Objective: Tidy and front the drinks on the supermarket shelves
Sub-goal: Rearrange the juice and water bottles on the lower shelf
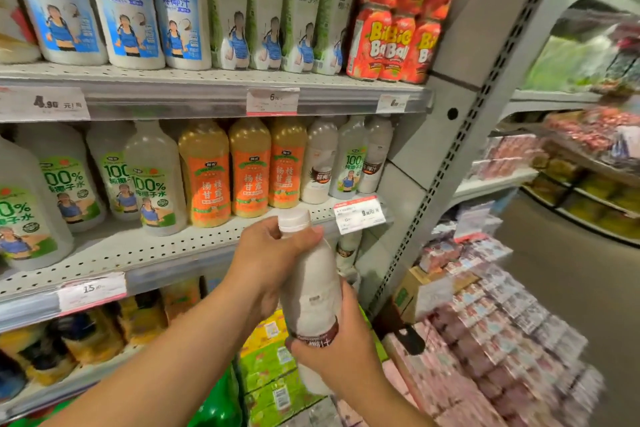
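Evidently both hands are gripping the white plastic bottle with a dark brown label (310, 288), left hand (273, 253) at the neck, right hand (332, 354) at the base, likely turning its label frontward before shelving.

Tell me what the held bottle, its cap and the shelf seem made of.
Bottle: looks like translucent plastic, milky contents showing through, under a glossy printed sleeve. Cap: likely white plastic, matte and opaque. Shelf: probably painted metal, judging by its punched holes and thin grey edge.
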Demonstrator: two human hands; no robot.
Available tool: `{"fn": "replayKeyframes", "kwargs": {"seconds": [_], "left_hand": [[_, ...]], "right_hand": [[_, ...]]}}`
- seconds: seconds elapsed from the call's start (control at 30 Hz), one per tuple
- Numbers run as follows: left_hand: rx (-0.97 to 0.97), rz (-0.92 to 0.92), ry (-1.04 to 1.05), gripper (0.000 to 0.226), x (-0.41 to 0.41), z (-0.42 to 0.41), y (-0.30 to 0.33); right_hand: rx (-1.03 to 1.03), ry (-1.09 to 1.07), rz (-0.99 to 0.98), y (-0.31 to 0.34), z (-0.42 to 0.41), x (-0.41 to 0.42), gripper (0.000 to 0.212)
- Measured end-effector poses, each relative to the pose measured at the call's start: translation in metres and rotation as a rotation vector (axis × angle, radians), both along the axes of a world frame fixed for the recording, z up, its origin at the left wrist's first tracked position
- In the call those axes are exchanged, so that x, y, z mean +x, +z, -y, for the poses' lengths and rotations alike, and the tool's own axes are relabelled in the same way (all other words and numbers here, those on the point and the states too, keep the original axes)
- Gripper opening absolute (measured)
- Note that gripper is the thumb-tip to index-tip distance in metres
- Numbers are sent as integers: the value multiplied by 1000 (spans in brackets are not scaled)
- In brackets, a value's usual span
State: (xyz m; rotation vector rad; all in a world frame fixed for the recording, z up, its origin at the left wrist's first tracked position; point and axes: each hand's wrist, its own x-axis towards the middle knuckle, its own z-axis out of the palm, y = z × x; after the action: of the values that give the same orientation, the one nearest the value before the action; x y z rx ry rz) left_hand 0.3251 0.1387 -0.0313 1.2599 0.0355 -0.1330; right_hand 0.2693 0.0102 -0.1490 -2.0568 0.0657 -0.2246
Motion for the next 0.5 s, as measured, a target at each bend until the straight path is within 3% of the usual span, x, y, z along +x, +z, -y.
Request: {"fn": "replayKeyframes", "kwargs": {"seconds": [0.17, 0.33, 0.5], "left_hand": [[284, 138, -73, 72, -19, 35, -13], [439, 199, 36, 66, -14, 96, -25], [687, 273, 184, 62, 3, 180, -27]], "right_hand": [[156, 32, 21, -4, 40, -2, 102], [223, 146, 1, -2, 96, 7, 100], [161, 255, 27, 13, 173, 30, 95]]}}
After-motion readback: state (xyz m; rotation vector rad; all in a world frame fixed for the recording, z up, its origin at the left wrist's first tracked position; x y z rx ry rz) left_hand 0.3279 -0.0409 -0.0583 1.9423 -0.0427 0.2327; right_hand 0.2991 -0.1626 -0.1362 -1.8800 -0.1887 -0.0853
